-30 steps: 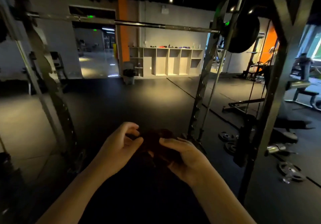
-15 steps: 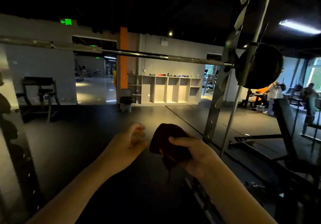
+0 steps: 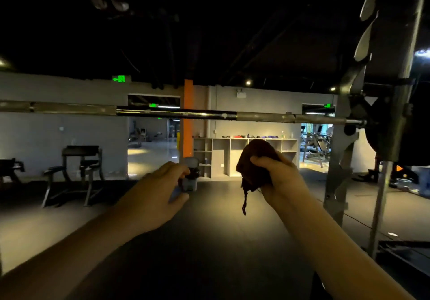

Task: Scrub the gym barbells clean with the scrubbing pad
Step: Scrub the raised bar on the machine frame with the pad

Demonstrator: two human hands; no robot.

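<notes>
The fingers (image 3: 263,160) of the right hand (image 3: 279,178) are wrapped tight around a dark pad (image 3: 253,160), held up below the bar (image 3: 176,113). The left hand (image 3: 162,190) is loosely curled and holds nothing. The bar sits across a rack (image 3: 344,155).

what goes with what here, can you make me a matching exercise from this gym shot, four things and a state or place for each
Things:
1. scrubbing pad
2. left hand
3. barbell
4. weight plate

States:
a. empty, fingers curled
b. lying across the rack, above both hands
c. gripped in the right hand
d. loaded on the bar's right end

Pairs: 1-c, 2-a, 3-b, 4-d
</notes>
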